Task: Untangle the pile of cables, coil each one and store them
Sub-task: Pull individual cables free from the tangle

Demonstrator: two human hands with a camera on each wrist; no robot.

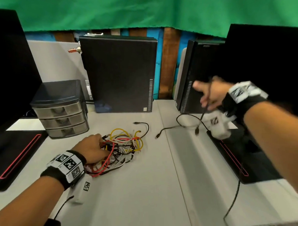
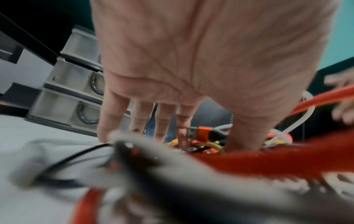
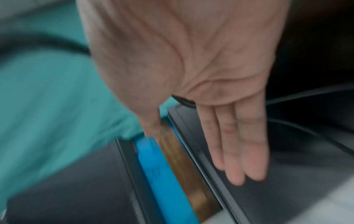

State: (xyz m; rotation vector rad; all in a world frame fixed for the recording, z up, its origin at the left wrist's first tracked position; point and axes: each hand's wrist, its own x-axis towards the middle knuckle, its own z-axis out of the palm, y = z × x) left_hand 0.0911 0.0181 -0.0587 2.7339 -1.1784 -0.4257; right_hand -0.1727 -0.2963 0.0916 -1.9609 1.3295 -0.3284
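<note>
The tangled pile of cables lies on the grey tabletop, at about 7 o'clock from the upright black computer case. The left hand rests on the pile's 9 o'clock edge; the left wrist view shows its fingers straight and spread, beside an orange USB plug hidden from the head view. The raised right hand at 2 o'clock carries a black cable; the blurred right wrist view shows straight fingers, so whether it pinches is unclear.

My right hand fills the upper middle of the frame, fingers straight and together, blurred, over dark computer cases; green cloth at left.
</note>
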